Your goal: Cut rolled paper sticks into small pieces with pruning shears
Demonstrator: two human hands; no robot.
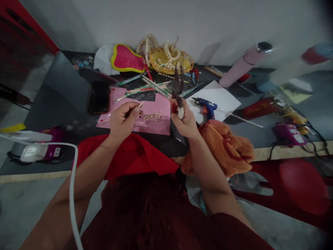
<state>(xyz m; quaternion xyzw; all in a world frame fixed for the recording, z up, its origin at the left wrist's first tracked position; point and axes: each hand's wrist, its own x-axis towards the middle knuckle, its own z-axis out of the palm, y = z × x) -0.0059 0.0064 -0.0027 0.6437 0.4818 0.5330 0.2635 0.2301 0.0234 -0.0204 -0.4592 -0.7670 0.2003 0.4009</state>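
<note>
Shirt [140, 215] is filling bottom centre, left hand [124, 119] pinching a stick [141, 104], right hand [186, 121] clasping cutters [178, 93], left-edge label [13, 128] showing blurred print.

Dead centre, the sheet [161, 129] is pink, the bits [152, 117] on it cream, the stick [141, 104] pale cream; the pliers [178, 92] are dark with a white handle. At twelve o'clock, the wrappers [156, 85] are whitish with green and red markings, the basket [156, 66] golden yellow. At eleven, the cushion [127, 58] is magenta, bordered yellow; at ten, the phone [99, 97] black. At two, the bottle [238, 69] is pale pink with a silvery cap, the glue gun [211, 107] blue and orange. The towel [225, 147] at four is orange, the cloth [140, 152] at eight plain bright red, the shirt [145, 208] at six dark maroon, the desk [49, 104] dark grey.
</note>
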